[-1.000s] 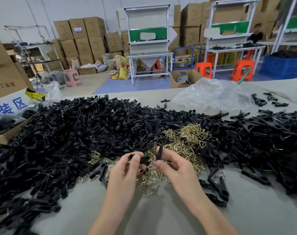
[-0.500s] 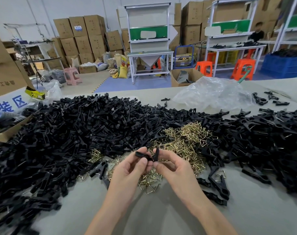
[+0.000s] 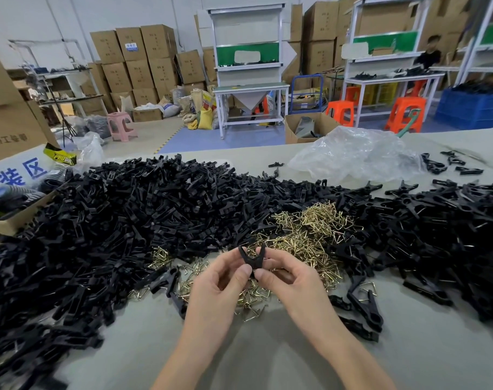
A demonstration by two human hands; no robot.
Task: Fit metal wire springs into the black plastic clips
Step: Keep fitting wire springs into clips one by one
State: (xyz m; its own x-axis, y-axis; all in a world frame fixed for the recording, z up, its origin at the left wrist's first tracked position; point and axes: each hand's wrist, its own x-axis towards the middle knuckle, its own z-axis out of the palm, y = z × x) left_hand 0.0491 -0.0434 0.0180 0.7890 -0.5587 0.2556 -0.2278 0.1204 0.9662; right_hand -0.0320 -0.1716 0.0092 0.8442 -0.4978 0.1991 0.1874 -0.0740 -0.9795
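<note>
- The black clip (image 3: 251, 259) is held up between both hands, just above the near edge of the wire springs (image 3: 304, 237); its two halves splay upward in a V.
- The left hand (image 3: 217, 288) pinches the clip's left side, thumb and curled fingertips closed on it.
- The right hand (image 3: 291, 280) pinches the right side the same way, its thumb tip meeting the left thumb at the clip's lower end.
- I cannot tell whether a spring sits in the clip.
- The brass-coloured springs lie tangled in a loose pile on the grey table (image 3: 239, 358), behind and under the hands.
- A big heap of loose black clip parts (image 3: 113, 220) spreads to the left, touching the springs.
- Another heap of clips (image 3: 442, 235) fills the right side.
- A few lone clips (image 3: 365, 304) lie just right of the right wrist.
- A crumpled clear plastic bag (image 3: 358, 156) sits at the table's far edge.
- A cardboard box (image 3: 6, 225) stands at the left edge.
- Beyond are stacked cartons (image 3: 132, 52), orange stools (image 3: 405, 114) and a seated person (image 3: 431, 54).
</note>
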